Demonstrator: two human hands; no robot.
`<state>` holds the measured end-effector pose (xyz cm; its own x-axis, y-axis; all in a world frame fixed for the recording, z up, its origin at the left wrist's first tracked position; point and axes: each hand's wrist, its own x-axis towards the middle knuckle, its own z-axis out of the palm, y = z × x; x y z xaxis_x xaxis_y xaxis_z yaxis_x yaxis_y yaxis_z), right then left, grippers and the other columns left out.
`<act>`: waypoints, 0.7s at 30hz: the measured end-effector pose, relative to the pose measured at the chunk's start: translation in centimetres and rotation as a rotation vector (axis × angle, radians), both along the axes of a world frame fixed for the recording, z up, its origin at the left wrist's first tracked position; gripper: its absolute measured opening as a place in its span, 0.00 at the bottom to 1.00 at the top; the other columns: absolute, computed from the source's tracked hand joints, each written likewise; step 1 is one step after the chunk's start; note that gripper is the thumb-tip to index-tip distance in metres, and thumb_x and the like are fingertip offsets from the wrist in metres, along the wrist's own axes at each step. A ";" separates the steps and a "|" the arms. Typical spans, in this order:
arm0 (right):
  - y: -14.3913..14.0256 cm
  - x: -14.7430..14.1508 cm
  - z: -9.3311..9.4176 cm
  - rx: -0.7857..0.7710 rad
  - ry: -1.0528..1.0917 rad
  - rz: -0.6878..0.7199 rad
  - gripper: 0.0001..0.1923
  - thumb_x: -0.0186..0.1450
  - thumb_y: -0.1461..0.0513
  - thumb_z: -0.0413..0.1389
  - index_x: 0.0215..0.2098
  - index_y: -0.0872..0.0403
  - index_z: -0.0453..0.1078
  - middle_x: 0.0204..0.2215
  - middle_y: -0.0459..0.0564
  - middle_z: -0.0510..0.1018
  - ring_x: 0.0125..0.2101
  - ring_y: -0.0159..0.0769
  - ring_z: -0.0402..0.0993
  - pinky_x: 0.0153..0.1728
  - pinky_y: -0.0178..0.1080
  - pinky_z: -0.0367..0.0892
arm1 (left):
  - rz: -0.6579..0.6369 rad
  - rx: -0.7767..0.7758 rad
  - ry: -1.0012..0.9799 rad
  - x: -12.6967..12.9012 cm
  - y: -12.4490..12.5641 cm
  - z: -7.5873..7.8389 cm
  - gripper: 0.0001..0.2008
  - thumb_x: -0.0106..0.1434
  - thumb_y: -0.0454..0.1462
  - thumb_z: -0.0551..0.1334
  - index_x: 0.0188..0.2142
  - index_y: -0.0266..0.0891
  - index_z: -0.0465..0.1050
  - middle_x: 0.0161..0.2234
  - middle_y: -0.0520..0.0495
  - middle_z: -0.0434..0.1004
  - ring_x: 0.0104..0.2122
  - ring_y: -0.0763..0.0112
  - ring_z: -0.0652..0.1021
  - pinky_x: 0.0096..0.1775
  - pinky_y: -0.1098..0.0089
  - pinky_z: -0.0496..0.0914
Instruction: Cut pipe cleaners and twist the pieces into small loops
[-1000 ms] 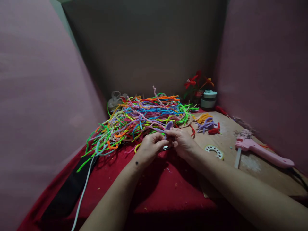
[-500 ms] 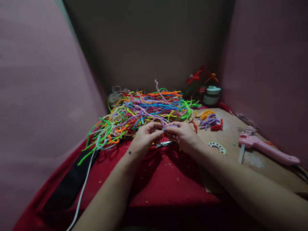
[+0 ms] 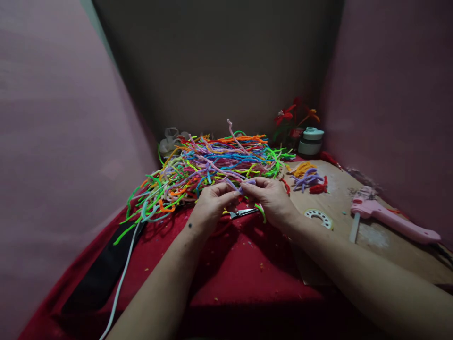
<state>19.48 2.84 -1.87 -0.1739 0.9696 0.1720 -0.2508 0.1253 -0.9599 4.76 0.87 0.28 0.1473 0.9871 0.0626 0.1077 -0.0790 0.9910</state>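
My left hand (image 3: 211, 206) and my right hand (image 3: 272, 200) meet above the red cloth (image 3: 244, 269), both pinching one short purple pipe cleaner (image 3: 245, 185) between fingertips. Just behind them lies a large tangled heap of multicoloured pipe cleaners (image 3: 212, 165). Small scissors (image 3: 242, 213) lie on the cloth right under my hands.
A cardboard sheet (image 3: 375, 241) at right holds a pink glue gun (image 3: 389, 218), a white tape ring (image 3: 319, 216) and small orange, purple and red pipe-cleaner pieces (image 3: 307, 178). Pipe-cleaner flowers (image 3: 295, 113) and a pale jar (image 3: 310, 141) stand at the back. A white cable (image 3: 122, 278) crosses a black strip at left.
The purple piece, held up as a loop a second ago, now sits lower between my fingertips. The view shifted, and the scissors came out from under my hands.
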 end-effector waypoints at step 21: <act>-0.4 0.0 0.1 0.101 -0.043 0.049 0.10 0.56 0.57 0.58 0.23 0.56 0.69 0.19 0.42 0.68 0.20 0.26 0.60 0.24 0.33 0.56 | 0.062 -0.145 -0.179 1.0 -0.5 -0.3 0.08 0.46 0.37 0.66 0.22 0.35 0.68 0.16 0.55 0.67 0.14 0.81 0.66 0.19 0.77 0.57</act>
